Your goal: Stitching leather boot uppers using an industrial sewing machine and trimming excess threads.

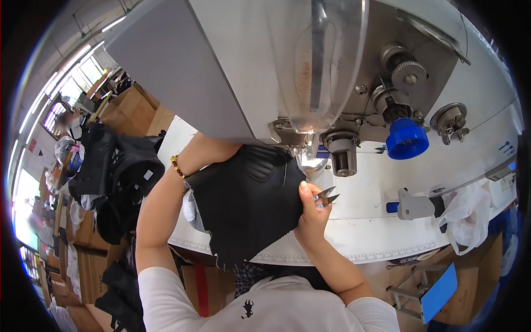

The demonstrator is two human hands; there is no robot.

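A black sewn fabric piece [243, 205] with raised padded ridges at its top hangs over the front of a white sewing machine's work surface, its upper edge by the needle area. My right hand [313, 217] pinches its right edge between thumb and fingers. Small metal thread snips [327, 197] sit in the same hand, blades pointing outward to the right. My left hand [218, 150] reaches behind the piece's upper left, below the machine head; its fingers are hidden. Greyish lining [191, 210] shows at the piece's left edge.
The sewing machine head [221, 72] overhangs both hands, with a clear shield [318, 66] and a blue knob [407, 138]. A ruler strip [376, 254] edges the white table. Black pieces [119, 177] are heaped at left; a plastic bag [467, 213] lies at right.
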